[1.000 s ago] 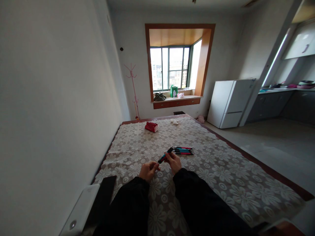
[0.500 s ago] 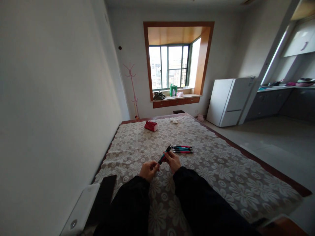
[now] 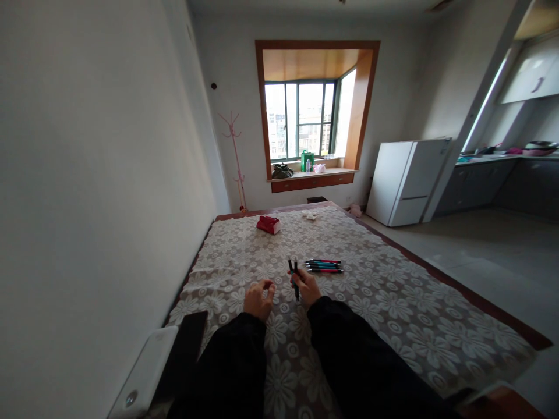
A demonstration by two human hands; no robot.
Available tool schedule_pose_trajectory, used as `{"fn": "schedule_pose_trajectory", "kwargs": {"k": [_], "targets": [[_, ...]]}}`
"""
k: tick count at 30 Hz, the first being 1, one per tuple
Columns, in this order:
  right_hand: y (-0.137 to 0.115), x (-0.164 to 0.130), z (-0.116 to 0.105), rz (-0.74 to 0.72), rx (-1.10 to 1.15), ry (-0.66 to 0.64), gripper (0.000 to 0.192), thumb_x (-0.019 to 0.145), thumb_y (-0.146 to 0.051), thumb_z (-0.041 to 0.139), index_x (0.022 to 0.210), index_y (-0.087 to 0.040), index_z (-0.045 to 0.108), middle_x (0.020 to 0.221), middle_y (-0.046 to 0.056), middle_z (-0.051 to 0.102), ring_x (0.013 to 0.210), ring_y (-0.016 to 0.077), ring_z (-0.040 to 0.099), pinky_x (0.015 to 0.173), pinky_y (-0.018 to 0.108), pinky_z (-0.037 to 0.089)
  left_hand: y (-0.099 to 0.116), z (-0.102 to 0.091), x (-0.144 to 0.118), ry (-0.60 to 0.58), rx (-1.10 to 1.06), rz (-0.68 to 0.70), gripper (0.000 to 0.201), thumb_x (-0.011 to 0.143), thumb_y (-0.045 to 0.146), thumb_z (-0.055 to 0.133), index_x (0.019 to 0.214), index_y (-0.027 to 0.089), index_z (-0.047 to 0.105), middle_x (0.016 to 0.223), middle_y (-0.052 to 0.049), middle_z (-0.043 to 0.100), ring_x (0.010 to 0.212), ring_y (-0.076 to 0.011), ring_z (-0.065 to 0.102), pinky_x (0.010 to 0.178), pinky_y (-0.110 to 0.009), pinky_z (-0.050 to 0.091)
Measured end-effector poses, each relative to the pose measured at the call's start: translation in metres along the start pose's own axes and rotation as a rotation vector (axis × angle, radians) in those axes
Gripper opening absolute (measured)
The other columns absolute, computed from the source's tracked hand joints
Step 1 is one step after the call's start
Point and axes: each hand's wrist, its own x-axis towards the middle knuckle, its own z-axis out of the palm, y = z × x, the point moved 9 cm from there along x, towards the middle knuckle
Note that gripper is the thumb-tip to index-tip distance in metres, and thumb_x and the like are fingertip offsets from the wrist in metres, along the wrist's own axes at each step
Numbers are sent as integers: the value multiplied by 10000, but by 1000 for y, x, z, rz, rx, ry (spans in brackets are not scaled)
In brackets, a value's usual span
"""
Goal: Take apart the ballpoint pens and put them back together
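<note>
My right hand (image 3: 305,287) grips two pens (image 3: 293,273), held upright with their dark ends pointing up, over a bed covered by a white floral lace spread (image 3: 393,314). My left hand (image 3: 258,298) hovers just left of it, fingers loosely curled, holding nothing. A small row of pink and teal pens (image 3: 324,266) lies on the spread just beyond and right of my right hand. Both my forearms are in black sleeves.
A red packet (image 3: 268,224) and a small white item (image 3: 310,215) lie at the far end of the bed. A black and white device (image 3: 166,361) sits at the bed's near left corner by the wall. A white fridge (image 3: 408,180) stands to the right.
Both hands held the pens slanted between them before; now my left hand has let go and my right hand has turned the pens upright.
</note>
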Motion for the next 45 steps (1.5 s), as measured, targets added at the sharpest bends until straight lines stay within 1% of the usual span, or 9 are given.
{"fn": "schedule_pose_trajectory", "kwargs": {"k": [8,11,15,19,25,30,37,41,45], "targets": [[-28,-9,-1,-188,-240,23,263,891,-412,417,857,-205,576,682,7,613,598,152,549,605,264,408,-9,7,1,-58,75,-45,189,863,298,534,972,210,661,979,-56,707,990,-212,600,860,-307,405],[-28,-7,-8,-177,-590,35,192,858,-370,489,917,-210,579,747,25,641,688,186,587,643,276,395,-10,10,1,-79,97,-45,194,851,299,551,983,209,663,990,-57,706,1008,-218,593,869,-309,401],[-14,-9,1,-100,-1104,-173,194,837,-304,561,1013,-228,592,928,54,677,819,213,628,683,277,388,-11,10,3,-77,98,-45,208,855,312,552,999,213,663,994,-52,707,1011,-220,590,865,-310,402],[-10,-10,8,-158,-1322,-314,296,865,-230,507,1147,-258,595,1082,64,646,931,210,622,751,274,403,-12,10,2,-92,89,-59,201,845,306,568,992,211,666,991,-54,708,1000,-214,595,866,-308,400],[-16,-2,-22,-282,-1405,-434,549,795,-121,474,1322,-267,529,1157,79,615,993,225,601,856,302,422,-11,8,2,-77,80,-32,188,847,300,557,973,217,669,975,-52,711,996,-211,599,867,-304,393],[-20,-2,-51,-384,-1381,-535,572,796,-188,500,1362,-266,498,1298,85,557,1185,265,486,1002,385,361,-9,8,1,-85,92,-29,188,848,313,550,959,223,673,981,-53,709,1015,-218,592,871,-307,379],[-24,3,-74,-369,-1381,-395,474,758,-312,608,1231,-276,603,1344,78,526,1258,286,425,1048,435,311,-11,9,2,-75,81,-35,186,843,287,540,942,220,683,966,-56,712,1010,-217,590,872,-307,379],[-21,9,-76,-353,-1399,-407,274,781,-263,573,1024,-270,699,1241,66,587,1208,269,470,1016,416,345,-12,11,3,-81,82,-27,192,844,291,535,941,221,686,968,-53,712,1009,-214,589,871,-306,377],[-21,16,-86,-306,-1433,-366,307,755,-194,544,1013,-261,697,1192,68,600,1156,259,496,963,382,390,-11,9,3,-76,80,-22,183,842,292,540,935,233,686,960,-45,715,1003,-215,593,869,-305,378]]}}
